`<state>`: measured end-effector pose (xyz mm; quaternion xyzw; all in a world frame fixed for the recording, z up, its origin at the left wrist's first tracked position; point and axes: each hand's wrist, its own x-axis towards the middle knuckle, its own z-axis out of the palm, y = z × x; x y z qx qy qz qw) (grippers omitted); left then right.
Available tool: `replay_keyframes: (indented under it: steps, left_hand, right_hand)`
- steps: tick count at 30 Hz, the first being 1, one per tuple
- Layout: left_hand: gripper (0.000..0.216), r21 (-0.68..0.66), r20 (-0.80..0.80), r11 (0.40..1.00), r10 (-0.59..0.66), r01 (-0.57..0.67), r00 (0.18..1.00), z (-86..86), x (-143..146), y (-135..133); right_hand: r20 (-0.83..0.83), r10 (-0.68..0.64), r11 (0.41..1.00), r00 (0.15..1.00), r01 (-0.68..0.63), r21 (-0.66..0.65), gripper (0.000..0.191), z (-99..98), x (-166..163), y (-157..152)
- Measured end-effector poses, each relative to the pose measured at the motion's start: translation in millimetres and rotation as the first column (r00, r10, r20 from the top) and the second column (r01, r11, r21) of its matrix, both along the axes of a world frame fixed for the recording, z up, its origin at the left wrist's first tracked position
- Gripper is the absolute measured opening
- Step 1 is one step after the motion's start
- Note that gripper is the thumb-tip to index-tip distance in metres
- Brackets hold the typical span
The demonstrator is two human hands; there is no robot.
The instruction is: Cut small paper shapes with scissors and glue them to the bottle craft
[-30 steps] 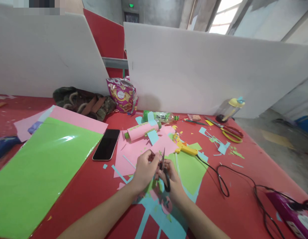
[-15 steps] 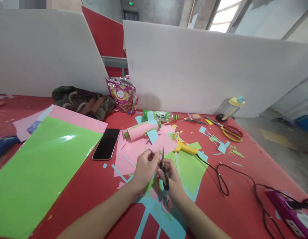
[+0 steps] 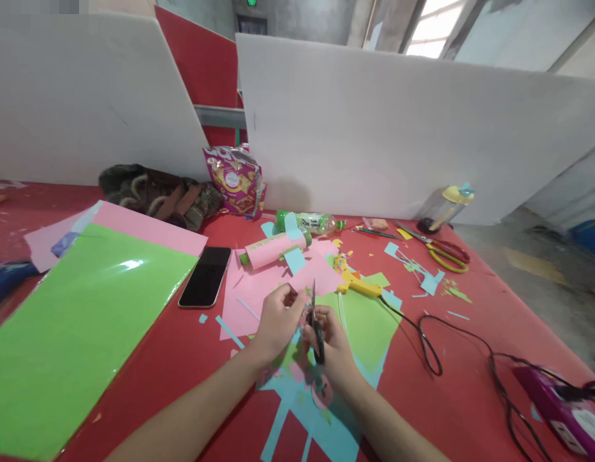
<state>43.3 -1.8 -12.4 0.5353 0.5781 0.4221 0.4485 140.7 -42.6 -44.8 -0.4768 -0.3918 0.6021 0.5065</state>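
Observation:
My right hand (image 3: 332, 337) is closed round black-handled scissors (image 3: 318, 340), whose blades point up and away from me. Beside the blades, my left hand (image 3: 280, 317) pinches a tiny piece of green paper (image 3: 307, 291) between thumb and fingertips. Both hands are over a pile of cut paper, with a pink sheet (image 3: 268, 282), a green sheet (image 3: 369, 333) and a blue sheet (image 3: 321, 417) in it. A round pink paper piece (image 3: 322, 392) lies below my right hand. Just beyond the hands is a pink paper-wrapped tube (image 3: 276, 250) with green ends.
A yellow glue gun (image 3: 359, 284) lies right of my hands, its black cord running to a purple power strip (image 3: 557, 410). A phone (image 3: 205, 277) and large green sheets (image 3: 85, 333) are left. Behind stand a green bottle (image 3: 309, 223), snack bag (image 3: 234, 179) and larger scissors (image 3: 439, 249).
Both hands keep nearly the same place and grip. The scissors have shifted very slightly, and the view has tilted a little.

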Motion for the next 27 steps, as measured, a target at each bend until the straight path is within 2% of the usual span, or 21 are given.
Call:
replay_keyframes:
  steps: [14, 21, 27]
  left_hand:
    - [0.027, 0.099, -0.113, 0.994, -0.032, 0.043, 0.993, 0.1, -6.1, 4.9]
    - [0.023, 0.128, -0.204, 0.987, -0.073, 0.100, 0.976, 4.1, -11.0, 9.8]
    - [0.024, 0.136, -0.204, 0.979, -0.122, 0.152, 0.971, 3.2, -16.9, 14.0]
  right_hand:
    - [0.022, -0.024, 1.000, 0.999, 0.025, -0.013, 0.039, 2.0, -0.3, 0.7]
    - [0.014, -0.033, 0.999, 0.999, 0.034, -0.041, 0.036, 3.4, -0.1, 1.2]
    - [0.015, -0.026, 0.996, 1.000, 0.027, -0.081, 0.036, 2.6, 0.8, 2.0]
